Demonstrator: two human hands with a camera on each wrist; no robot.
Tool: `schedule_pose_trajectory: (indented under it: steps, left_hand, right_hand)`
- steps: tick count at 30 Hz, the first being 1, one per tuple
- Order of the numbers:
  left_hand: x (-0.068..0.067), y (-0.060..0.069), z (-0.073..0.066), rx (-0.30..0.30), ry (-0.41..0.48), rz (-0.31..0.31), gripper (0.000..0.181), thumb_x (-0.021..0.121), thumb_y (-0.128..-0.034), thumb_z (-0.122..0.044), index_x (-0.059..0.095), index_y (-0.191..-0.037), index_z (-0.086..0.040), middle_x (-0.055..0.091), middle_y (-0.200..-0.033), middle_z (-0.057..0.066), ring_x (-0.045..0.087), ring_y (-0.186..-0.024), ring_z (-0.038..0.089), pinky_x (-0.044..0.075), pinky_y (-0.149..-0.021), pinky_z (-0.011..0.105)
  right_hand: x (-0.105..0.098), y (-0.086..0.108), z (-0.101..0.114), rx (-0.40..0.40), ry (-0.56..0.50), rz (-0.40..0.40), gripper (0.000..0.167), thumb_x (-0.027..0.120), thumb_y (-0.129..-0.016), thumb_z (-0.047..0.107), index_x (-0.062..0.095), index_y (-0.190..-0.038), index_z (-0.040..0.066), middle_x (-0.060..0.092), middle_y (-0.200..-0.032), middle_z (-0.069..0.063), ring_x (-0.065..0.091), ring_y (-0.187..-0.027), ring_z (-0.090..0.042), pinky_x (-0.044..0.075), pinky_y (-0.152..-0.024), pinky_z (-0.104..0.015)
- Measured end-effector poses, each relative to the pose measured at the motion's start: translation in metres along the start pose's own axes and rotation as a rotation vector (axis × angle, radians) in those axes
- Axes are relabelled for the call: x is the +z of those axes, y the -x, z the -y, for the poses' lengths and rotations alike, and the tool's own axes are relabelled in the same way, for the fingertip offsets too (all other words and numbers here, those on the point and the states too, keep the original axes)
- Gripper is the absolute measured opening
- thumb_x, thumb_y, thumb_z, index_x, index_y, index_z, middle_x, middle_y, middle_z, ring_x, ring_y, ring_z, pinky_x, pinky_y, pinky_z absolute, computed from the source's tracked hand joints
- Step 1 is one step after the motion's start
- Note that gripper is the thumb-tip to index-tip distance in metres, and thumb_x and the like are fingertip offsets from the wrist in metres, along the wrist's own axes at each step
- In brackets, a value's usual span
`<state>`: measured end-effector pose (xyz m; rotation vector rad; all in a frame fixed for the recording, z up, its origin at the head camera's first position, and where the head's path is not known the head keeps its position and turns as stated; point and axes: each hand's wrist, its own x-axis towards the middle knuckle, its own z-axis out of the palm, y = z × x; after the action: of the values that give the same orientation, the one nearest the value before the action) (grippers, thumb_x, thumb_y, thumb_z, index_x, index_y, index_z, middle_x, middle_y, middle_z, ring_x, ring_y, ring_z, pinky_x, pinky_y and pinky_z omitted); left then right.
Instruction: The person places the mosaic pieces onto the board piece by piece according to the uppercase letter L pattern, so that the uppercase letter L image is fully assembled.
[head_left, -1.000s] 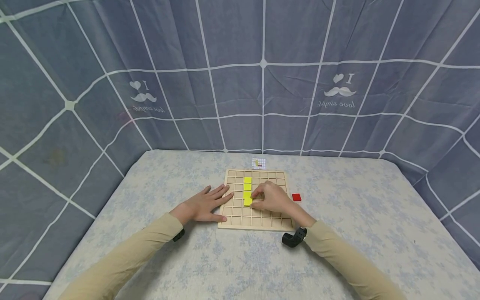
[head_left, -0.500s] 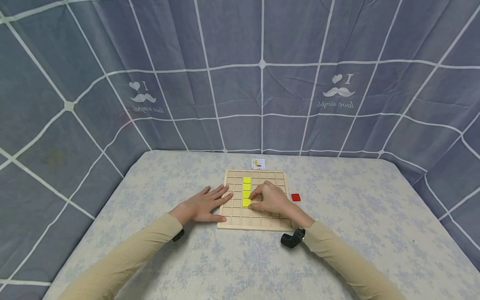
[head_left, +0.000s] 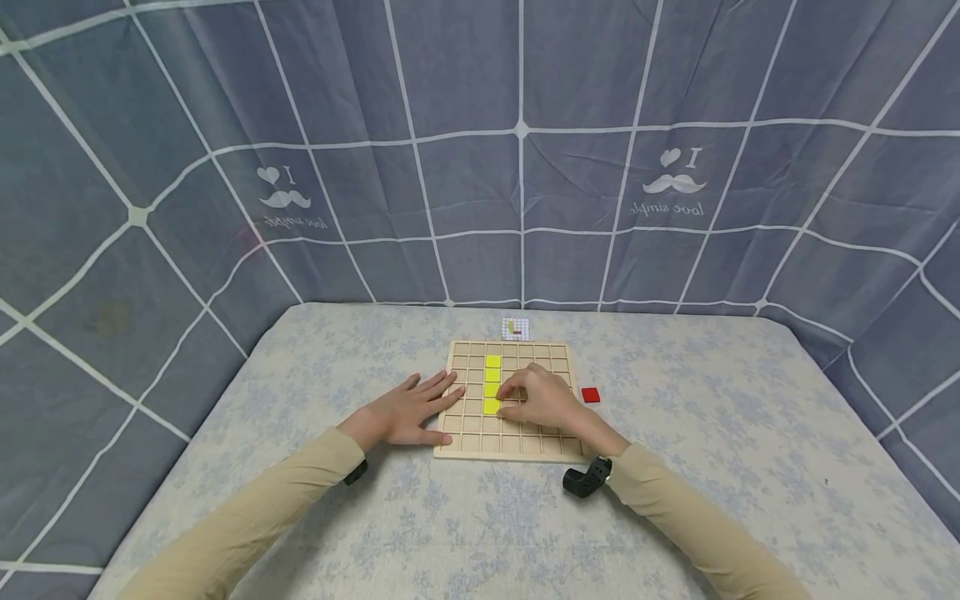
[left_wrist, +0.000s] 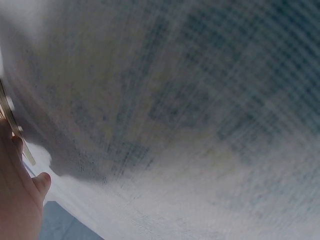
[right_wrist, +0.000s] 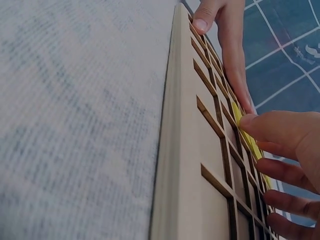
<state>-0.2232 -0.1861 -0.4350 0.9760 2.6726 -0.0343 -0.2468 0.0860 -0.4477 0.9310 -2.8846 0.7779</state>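
A wooden grid board (head_left: 517,447) lies on the table, with a column of yellow square tiles (head_left: 492,375) in its cells. My right hand (head_left: 546,396) pinches the lowest yellow tile (head_left: 491,406) at its right side between thumb and index finger. In the right wrist view the thumb (right_wrist: 260,122) touches the yellow tile, and the other fingers are bent over the grid. My left hand (head_left: 405,410) rests spread on the board's left edge. In the left wrist view only part of the left hand (left_wrist: 20,195) shows, beside the board's edge.
A red square tile (head_left: 591,395) lies on the table right of the board. Behind the board is a small card (head_left: 515,328) printed with a coloured grid. A patterned cloth covers the table (head_left: 450,525), and grey-blue curtains (head_left: 465,183) hang around it.
The lowest yellow tile has shifted slightly left and now sits in line with the column above. The right hand has moved slightly with it. The left hand stays put.
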Motion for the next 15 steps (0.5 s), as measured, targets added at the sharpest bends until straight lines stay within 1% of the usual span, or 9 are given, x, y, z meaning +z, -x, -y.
schedule_pose_trajectory:
  steps: [4, 7, 13, 15]
  left_hand:
    - [0.001, 0.000, 0.000, -0.004, 0.004, 0.005, 0.083, 0.039, -0.0921, -0.068, 0.010, -0.156, -0.025, 0.002, -0.164, 0.003, 0.003, -0.151, 0.024, 0.010, -0.121, 0.054]
    - [0.001, 0.000, 0.000, -0.005, 0.006, 0.001, 0.083, 0.039, -0.0921, -0.068, 0.010, -0.156, -0.025, 0.002, -0.164, 0.003, 0.003, -0.151, 0.024, 0.010, -0.121, 0.054]
    - [-0.001, 0.001, -0.001, 0.005, 0.005, -0.002, 0.082, 0.039, -0.0927, -0.067, 0.011, -0.156, -0.024, 0.003, -0.164, 0.005, 0.004, -0.151, 0.024, 0.010, -0.121, 0.054]
    - [-0.002, 0.001, -0.001, 0.010, 0.007, -0.005, 0.082, 0.040, -0.0929, -0.067, 0.012, -0.156, -0.023, 0.003, -0.164, 0.006, 0.004, -0.151, 0.025, 0.010, -0.121, 0.054]
  right_hand:
    - [-0.006, 0.005, -0.004, 0.008, -0.015, -0.020, 0.023, 0.081, -0.076, 0.036, 0.077, -0.095, 0.025, 0.071, -0.097, 0.012, 0.055, -0.088, -0.008, 0.048, -0.072, -0.028]
    - [-0.013, 0.010, -0.009, 0.004, -0.026, -0.042, 0.023, 0.081, -0.077, 0.035, 0.076, -0.097, 0.024, 0.071, -0.097, 0.010, 0.056, -0.090, -0.011, 0.048, -0.071, -0.028]
    - [-0.027, 0.022, -0.023, -0.022, -0.040, -0.088, 0.023, 0.079, -0.079, 0.031, 0.076, -0.098, 0.020, 0.070, -0.095, 0.005, 0.058, -0.089, -0.016, 0.049, -0.070, -0.030]
    - [-0.032, 0.025, -0.029, -0.014, -0.041, -0.101, 0.022, 0.078, -0.080, 0.031, 0.076, -0.099, 0.019, 0.069, -0.096, 0.005, 0.058, -0.090, -0.016, 0.050, -0.071, -0.030]
